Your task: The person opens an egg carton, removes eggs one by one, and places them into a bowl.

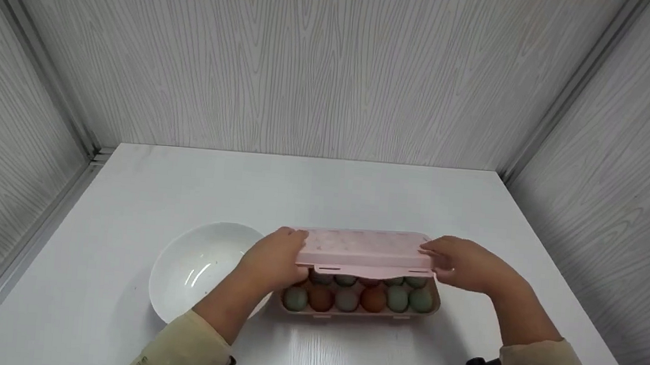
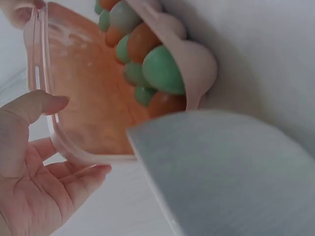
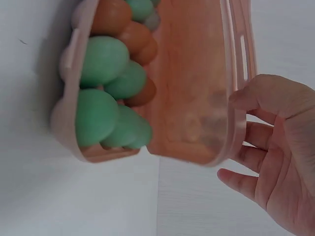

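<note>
A pink egg carton (image 1: 361, 315) sits on the table with its lid (image 1: 369, 245) tilted partway up. Rows of green, brown and greyish eggs (image 1: 374, 299) fill the base; the lid hides the back rows in the head view. My left hand (image 1: 275, 260) grips the lid's left end, thumb on the inner edge and fingers outside, as the left wrist view shows. At the opposite end my right hand (image 1: 466, 264) pinches the lid's corner between thumb and fingers. In the right wrist view green eggs (image 3: 96, 117) stand nearest the carton's end.
A white bowl (image 1: 178, 275) stands left of the carton, partly behind my left forearm; its rim comes close to the carton's left end. White wood-grain panels (image 1: 322, 66) enclose the white table (image 1: 301, 186) at the back and both sides.
</note>
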Demonstrator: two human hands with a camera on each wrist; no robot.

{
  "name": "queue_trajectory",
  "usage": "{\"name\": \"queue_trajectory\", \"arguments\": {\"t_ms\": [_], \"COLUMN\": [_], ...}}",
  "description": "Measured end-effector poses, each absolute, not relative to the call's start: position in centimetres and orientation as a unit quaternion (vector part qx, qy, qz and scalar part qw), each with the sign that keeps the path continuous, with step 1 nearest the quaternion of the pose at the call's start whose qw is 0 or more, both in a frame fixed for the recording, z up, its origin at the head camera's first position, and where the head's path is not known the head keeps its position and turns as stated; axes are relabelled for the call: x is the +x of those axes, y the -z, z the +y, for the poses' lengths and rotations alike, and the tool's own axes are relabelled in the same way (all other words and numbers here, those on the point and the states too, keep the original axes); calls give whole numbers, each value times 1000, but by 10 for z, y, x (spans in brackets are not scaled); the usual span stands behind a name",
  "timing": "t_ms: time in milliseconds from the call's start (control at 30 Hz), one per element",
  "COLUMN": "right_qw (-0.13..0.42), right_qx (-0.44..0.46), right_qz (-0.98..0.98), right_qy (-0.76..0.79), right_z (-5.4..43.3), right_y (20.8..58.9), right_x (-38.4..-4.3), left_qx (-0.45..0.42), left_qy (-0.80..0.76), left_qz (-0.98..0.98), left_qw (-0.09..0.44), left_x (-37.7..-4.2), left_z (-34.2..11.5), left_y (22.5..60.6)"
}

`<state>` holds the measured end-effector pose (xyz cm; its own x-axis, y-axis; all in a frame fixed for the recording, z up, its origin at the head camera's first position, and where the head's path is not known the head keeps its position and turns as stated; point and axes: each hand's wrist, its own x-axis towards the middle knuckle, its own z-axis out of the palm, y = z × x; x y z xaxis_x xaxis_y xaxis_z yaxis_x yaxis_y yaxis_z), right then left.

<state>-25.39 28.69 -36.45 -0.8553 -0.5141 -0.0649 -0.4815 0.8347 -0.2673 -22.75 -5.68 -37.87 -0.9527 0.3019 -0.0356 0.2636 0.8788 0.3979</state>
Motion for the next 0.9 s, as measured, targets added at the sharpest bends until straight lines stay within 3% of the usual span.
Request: {"name": "queue_trajectory", "arguments": {"t_ms": [133,400,667,900], "right_qw": [57,95,67,8], "right_qx": [-250,-189,-82,-17], "right_qz": [954,947,883,818], "right_qy": [155,242,457,575], "right_z": [298,309,314,298], "right_y": [357,352,357,369], "right_x": [-263,-277,-287,-296], "left_qx": [134,77,18,-59], "left_qy": [-242,-275,-387,-470], "left_qz": [960,958,922,878], "left_qw": [41,38,-10,-69], "left_x": [-236,-246,-268,-283], "left_z": [-67,-70,-74,-71], "left_y": [373,361,365,366]}}
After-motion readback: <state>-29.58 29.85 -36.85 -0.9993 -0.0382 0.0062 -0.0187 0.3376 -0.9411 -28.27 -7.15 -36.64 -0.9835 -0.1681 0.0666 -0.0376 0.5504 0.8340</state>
